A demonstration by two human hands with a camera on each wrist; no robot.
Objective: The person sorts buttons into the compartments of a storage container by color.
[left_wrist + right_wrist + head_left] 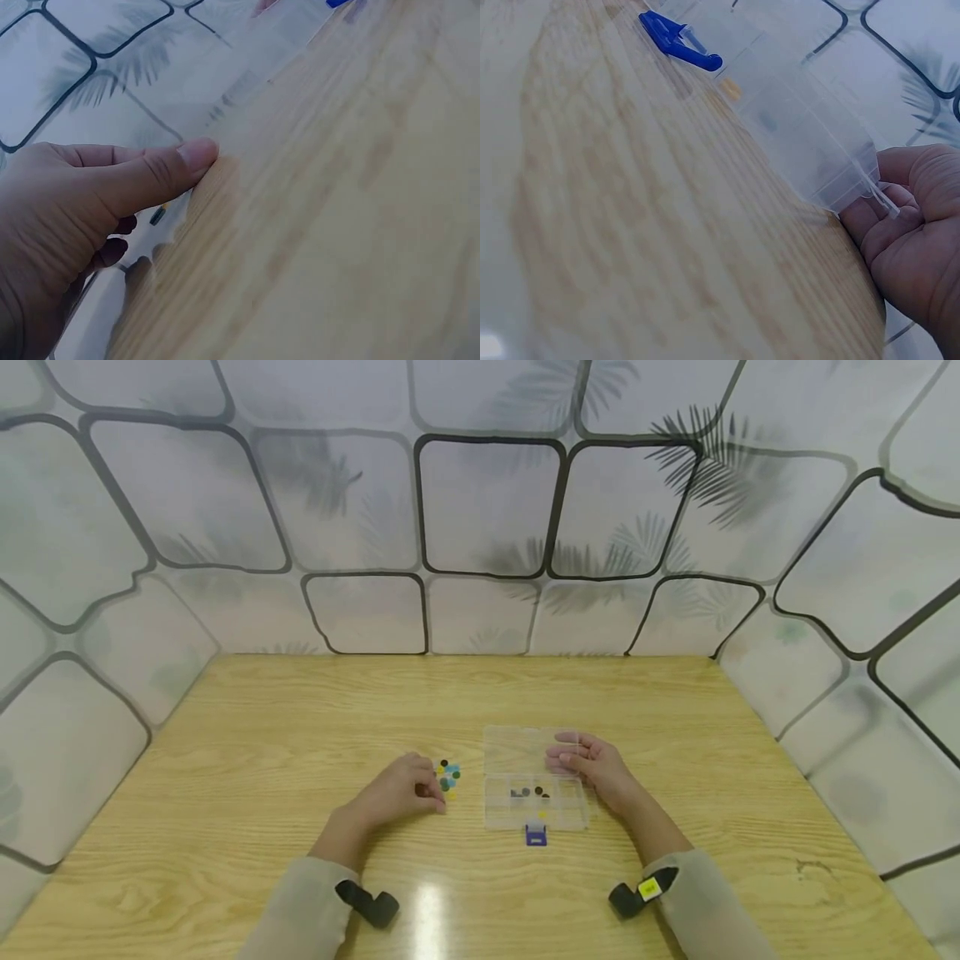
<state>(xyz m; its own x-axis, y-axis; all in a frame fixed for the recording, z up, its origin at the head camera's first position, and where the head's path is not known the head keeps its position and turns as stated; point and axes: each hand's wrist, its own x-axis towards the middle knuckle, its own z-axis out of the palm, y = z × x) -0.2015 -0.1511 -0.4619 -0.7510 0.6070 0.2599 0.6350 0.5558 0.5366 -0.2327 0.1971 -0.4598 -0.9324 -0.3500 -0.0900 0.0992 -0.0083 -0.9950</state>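
Observation:
A clear plastic compartment box point(497, 814) stands on the table, its clear lid point(517, 747) raised at the back. Several dark round pieces and a yellow one point(542, 815) lie inside; a blue latch point(536, 836) sits at its front. My right hand point(600, 770) grips the box at its right end, fingers showing through the lid and thumb in front. To the left lies a loose group of small round pieces point(456, 774) in black, green, blue and yellow. My left hand point(393, 789) is beside them, thumb and index fingertips together; I cannot tell whether a piece is between them.
The wood-grain table point(300, 710) extends around the box. Patterned curtain-like walls point(480, 502) rise behind and at both sides. Dark straps with small black devices point(367, 903) sit at both cuffs. A bright light reflection shows on the table's front.

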